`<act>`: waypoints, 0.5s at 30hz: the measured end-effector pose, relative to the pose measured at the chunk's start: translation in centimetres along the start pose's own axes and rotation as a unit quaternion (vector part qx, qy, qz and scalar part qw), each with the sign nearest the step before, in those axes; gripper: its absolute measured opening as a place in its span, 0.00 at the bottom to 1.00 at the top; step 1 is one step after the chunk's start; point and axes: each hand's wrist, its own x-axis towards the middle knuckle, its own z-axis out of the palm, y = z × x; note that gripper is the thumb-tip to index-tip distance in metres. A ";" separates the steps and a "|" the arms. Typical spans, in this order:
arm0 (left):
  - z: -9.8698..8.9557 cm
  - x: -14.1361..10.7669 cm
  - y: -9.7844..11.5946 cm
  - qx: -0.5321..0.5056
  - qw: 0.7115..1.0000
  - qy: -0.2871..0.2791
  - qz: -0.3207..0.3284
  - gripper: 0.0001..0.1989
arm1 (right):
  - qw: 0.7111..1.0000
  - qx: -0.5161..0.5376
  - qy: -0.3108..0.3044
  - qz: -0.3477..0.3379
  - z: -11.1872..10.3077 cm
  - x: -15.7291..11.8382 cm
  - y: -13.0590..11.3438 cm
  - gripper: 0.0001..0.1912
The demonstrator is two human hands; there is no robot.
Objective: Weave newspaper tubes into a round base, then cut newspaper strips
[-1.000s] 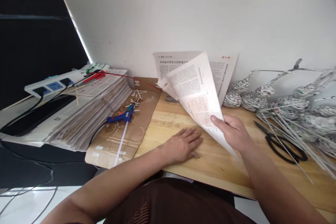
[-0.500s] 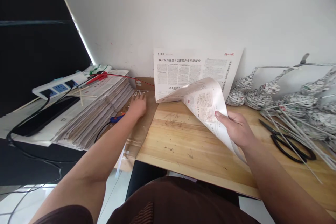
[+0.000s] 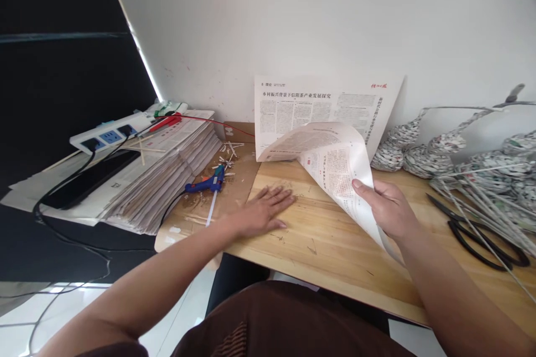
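My right hand [image 3: 391, 206] grips the near edge of a newspaper sheet [image 3: 330, 164], thumb on top. The sheet curls up off the wooden table [image 3: 293, 251], and its far part leans against the white wall. Palm down, my left hand [image 3: 266, 212] lies on the wood left of the sheet, fingers spread and holding nothing. Just beyond it, a blue glue gun [image 3: 209, 183] with a white glue stick rests on brown cardboard [image 3: 245, 170]. Small dark scraps dot the wood around my left hand.
A thick newspaper stack [image 3: 167, 178] on the left carries a black phone [image 3: 92, 178] and a power strip [image 3: 111, 133]. Black scissors [image 3: 481, 234], thin paper rods [image 3: 498, 209] and woven paper gourd shapes [image 3: 427, 159] occupy the right. Short paper bits [image 3: 229, 150] lie on the cardboard.
My left hand has moved from the paper bits on the cardboard toward me and right, onto the bare wood. The glue gun now shows fully. My right hand keeps its hold on the newspaper.
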 end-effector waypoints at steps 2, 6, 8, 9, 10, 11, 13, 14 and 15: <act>-0.9 -0.1 -2.9 0.021 0.998 0.008 -0.052 0.32 | 1.000 0.002 -0.013 0.015 0.0 0.1 0.1 0.17; -3.7 -1.0 -10.0 0.145 0.925 0.103 -0.335 0.21 | 1.000 -0.002 -0.011 0.022 -0.1 0.3 0.2 0.17; -4.5 -1.4 -11.6 0.158 0.885 0.125 -0.419 0.20 | 1.000 -0.014 -0.011 0.024 -0.1 0.3 0.1 0.17; -4.7 -1.4 -11.6 0.156 0.883 0.127 -0.425 0.20 | 0.999 -0.021 -0.011 0.027 -0.1 0.2 0.1 0.17; -4.7 -1.4 -11.3 0.148 0.890 0.126 -0.413 0.20 | 0.999 -0.027 -0.011 0.029 -0.1 0.2 0.0 0.17; -4.5 -1.3 -10.6 0.135 0.904 0.122 -0.386 0.21 | 0.999 -0.032 -0.011 0.031 -0.1 0.2 0.0 0.17; -3.7 -1.0 -8.7 0.101 0.939 0.108 -0.309 0.23 | 0.999 -0.035 -0.014 0.032 0.0 0.1 0.0 0.17; -3.2 -0.9 -7.7 0.082 0.956 0.095 -0.266 0.25 | 0.999 -0.034 -0.016 0.030 0.0 0.1 0.0 0.17; -2.7 -0.8 -6.8 0.061 0.970 0.075 -0.225 0.27 | 0.999 -0.032 -0.017 0.027 0.0 0.1 0.1 0.17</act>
